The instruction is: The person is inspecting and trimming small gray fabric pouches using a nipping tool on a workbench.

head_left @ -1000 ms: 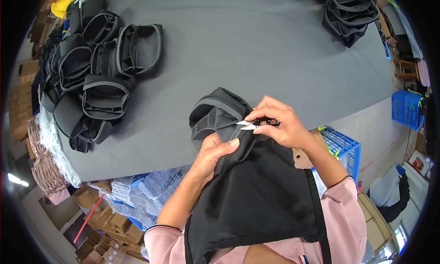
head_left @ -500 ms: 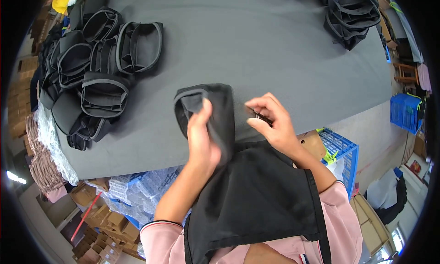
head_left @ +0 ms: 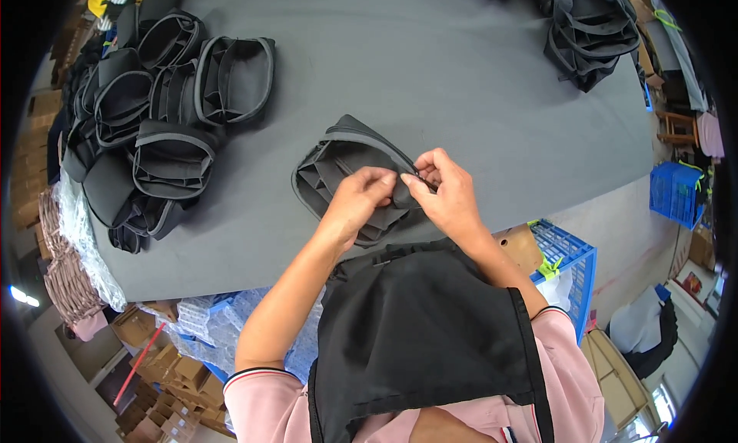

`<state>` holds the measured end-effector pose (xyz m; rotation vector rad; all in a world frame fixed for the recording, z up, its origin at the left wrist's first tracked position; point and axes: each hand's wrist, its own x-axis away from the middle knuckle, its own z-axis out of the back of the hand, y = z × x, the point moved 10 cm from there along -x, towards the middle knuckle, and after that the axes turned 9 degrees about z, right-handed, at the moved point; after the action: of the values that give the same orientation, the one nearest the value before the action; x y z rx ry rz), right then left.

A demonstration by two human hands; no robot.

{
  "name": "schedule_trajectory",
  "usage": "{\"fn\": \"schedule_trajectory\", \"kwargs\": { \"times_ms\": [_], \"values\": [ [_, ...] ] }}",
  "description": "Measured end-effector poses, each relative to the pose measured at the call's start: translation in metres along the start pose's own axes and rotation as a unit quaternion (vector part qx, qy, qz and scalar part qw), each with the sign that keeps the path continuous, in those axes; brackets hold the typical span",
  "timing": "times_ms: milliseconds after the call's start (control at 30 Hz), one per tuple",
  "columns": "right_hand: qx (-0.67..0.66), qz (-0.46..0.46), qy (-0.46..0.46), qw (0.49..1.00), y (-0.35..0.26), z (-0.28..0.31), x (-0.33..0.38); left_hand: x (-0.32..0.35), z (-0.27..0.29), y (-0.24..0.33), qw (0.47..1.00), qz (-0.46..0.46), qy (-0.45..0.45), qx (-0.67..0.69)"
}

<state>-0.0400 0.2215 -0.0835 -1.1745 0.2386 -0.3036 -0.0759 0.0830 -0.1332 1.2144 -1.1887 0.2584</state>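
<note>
A black fabric pouch (head_left: 327,172) with divided compartments lies open-topped on the grey table, close in front of me. My left hand (head_left: 360,201) is closed, thumb and fingertips pinching the pouch's fabric at the near right of its opening. Against the pouch's right rim, my right hand (head_left: 446,189) is closed too, its fingertips almost touching the left ones. A small dark tool (head_left: 427,184) shows partly within the right fingers; its kind cannot be made out. My fingers hide that corner of the pouch.
Several similar black pouches (head_left: 234,80) are heaped at the left of the grey table (head_left: 400,74), more pouches (head_left: 592,36) at the far right. Below the table edge are a blue crate (head_left: 565,247) and clear bubble-wrap packing (head_left: 207,324). Cardboard boxes (head_left: 181,374) stand lower left.
The pouch has been lowered and turned so its opening faces up. My left hand has shifted from gripping its side to pinching its edge; my right hand has moved left onto the rim.
</note>
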Motion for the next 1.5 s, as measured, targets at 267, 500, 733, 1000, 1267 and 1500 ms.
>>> {"fn": "schedule_trajectory", "kwargs": {
  "times_ms": [267,500,733,1000,1267,1500],
  "values": [
    [-0.327,-0.219,-0.122,0.911,0.035,-0.051,-0.023,-0.009,0.004,0.018,0.998,-0.024,0.031,-0.051],
    [-0.088,-0.009,0.108,0.99,0.029,0.019,-0.003,-0.028,0.022,-0.001,0.994,-0.031,0.102,-0.033],
    [-0.074,-0.119,-0.078,0.987,0.047,-0.004,0.049,-0.026,0.02,0.002,0.994,-0.032,0.101,-0.006],
    [-0.026,-0.013,-0.131,0.991,0.032,-0.012,0.019,-0.025,0.019,0.001,0.994,-0.037,0.107,-0.001],
    [0.183,0.192,-0.102,0.959,-0.012,-0.006,0.018,-0.027,0.021,-0.002,0.994,-0.039,0.102,-0.007],
    [-0.136,-0.014,0.005,0.991,0.028,-0.004,0.031,-0.017,0.023,0.01,0.983,-0.047,0.127,-0.125]
  ]
}}
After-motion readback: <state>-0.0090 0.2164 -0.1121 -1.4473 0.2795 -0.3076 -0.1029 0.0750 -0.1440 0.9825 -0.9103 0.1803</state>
